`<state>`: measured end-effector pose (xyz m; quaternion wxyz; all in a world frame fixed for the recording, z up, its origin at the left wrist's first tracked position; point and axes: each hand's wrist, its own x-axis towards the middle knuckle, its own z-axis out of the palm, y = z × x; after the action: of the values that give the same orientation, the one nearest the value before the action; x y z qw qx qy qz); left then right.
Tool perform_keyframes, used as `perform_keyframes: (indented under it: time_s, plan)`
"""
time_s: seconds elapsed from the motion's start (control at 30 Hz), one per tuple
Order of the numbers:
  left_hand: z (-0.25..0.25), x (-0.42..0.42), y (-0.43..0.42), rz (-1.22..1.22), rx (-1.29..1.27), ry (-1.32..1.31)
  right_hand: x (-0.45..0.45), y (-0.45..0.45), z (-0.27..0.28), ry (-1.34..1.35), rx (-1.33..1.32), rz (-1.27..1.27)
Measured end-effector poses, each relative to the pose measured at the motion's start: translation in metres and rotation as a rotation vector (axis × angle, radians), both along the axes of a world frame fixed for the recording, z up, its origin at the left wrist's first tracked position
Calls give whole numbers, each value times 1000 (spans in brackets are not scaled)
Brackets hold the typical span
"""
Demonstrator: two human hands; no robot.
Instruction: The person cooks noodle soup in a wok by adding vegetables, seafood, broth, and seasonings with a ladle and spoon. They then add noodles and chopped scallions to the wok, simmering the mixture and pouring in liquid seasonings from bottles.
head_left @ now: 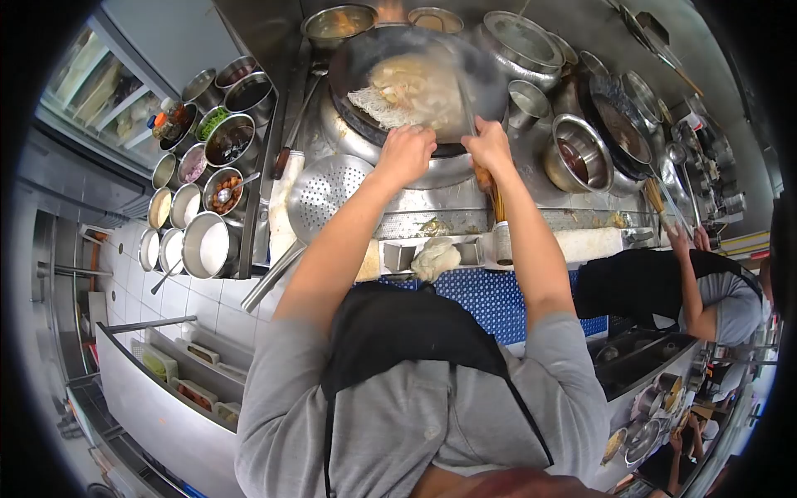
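A large dark wok (349, 62) sits on the burner ahead of me, with pale noodles (386, 104) and other light pieces of food in it under rising steam. My left hand (407, 153) is closed at the wok's near rim, its fingertips hidden over the edge. My right hand (488, 148) grips a long metal wok tool (466, 104) whose wooden handle end shows below the fist. The tool's shaft reaches into the wok, and steam and blur hide its head. Left of the wok, a perforated strainer (328, 187) lies on the stove below my left forearm.
Metal pots of seasonings (207, 245) stand at left. A steel bowl (579, 153) with dark sauce and a second wok (618, 124) are at right. A crumpled cloth (435, 259) lies at the front edge. Another person (664, 286) works close on the right.
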<state>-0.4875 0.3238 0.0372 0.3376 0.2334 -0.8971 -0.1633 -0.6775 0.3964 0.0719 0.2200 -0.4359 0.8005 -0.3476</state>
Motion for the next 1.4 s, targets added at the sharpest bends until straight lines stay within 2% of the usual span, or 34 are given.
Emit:
perform_keyframes:
  time_s: [0.07, 0.17, 0.27, 0.37, 0.4, 0.5, 0.6, 0.73, 0.9, 1.07, 1.2, 1.33, 1.4]
  plan:
    - [-1, 1, 0, 3, 13, 10, 13, -5, 22, -132, 72, 64]
    - [-4, 2, 4, 10, 12, 73, 18, 1, 29, 187, 92, 225]
    - [-6, 12, 14, 56, -26, 88, 19, 23, 10, 665, -44, 457]
    - [-10, 17, 31, 122, -109, 79, 22, 54, 20, 764, 90, 480]
    - [-13, 19, 34, 125, -130, 84, 21, 65, 23, 750, 137, 458]
    - [-14, 24, 39, 122, -147, 74, 17, 101, 33, 434, 132, 363]
    - [-13, 24, 42, 114, -105, 62, 6, 122, 5, 368, -60, 252]
    - [-10, 27, 41, 95, -96, 39, 25, 125, 15, 50, -2, 6]
    - [-8, 26, 43, 96, -118, 18, 36, 119, 30, -110, 50, -88]
    - [-8, 24, 43, 103, -125, 25, 26, 71, -5, -24, 117, -31]
    - [-6, 26, 45, 110, -93, -10, 35, 51, 9, 85, 139, 47]
    - [-4, 28, 41, 112, -96, -26, 38, 75, 10, 523, 3, 177]
    - [-3, 28, 44, 112, -79, -27, 38, 78, 26, 149, 125, 121]
